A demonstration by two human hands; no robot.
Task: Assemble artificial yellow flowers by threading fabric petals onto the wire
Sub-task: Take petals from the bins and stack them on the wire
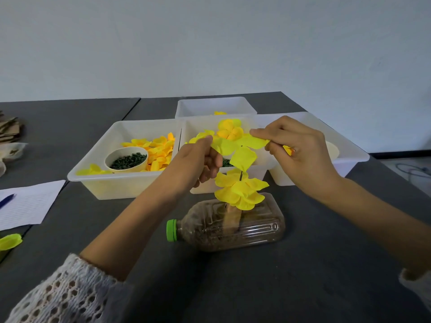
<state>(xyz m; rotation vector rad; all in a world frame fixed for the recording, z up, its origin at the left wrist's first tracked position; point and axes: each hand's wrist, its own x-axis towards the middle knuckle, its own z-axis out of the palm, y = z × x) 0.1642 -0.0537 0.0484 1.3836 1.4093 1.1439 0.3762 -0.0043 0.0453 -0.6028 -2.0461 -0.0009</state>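
The yellow fabric petal piece hangs in the air over the middle tray, stretched flat between my two hands, with a small dark hole near its centre. My left hand pinches its nine o'clock edge between thumb and forefinger, the other fingers curled under; my right hand pinches the three o'clock edge with the fingertips, and a scrap of yellow shows inside that palm, though I cannot tell what it is. Just below, at six o'clock, a thin dark wire rises out of a finished yellow flower, and the petal's lowest lobe hangs just in front of the wire's tip. The flower stands over a clear plastic bottle lying on its side, holding brown grit, green cap pointing to nine o'clock. Behind the petal at twelve o'clock sits another assembled flower.

Both forearms come in from the near corners, wrists raised, leaving bare dark table around the bottle on my side. At ten o'clock the left tray holds loose yellow petals and a paper cup of green pieces. More trays crowd twelve and two o'clock. Lined paper with a blue pen lies at nine o'clock
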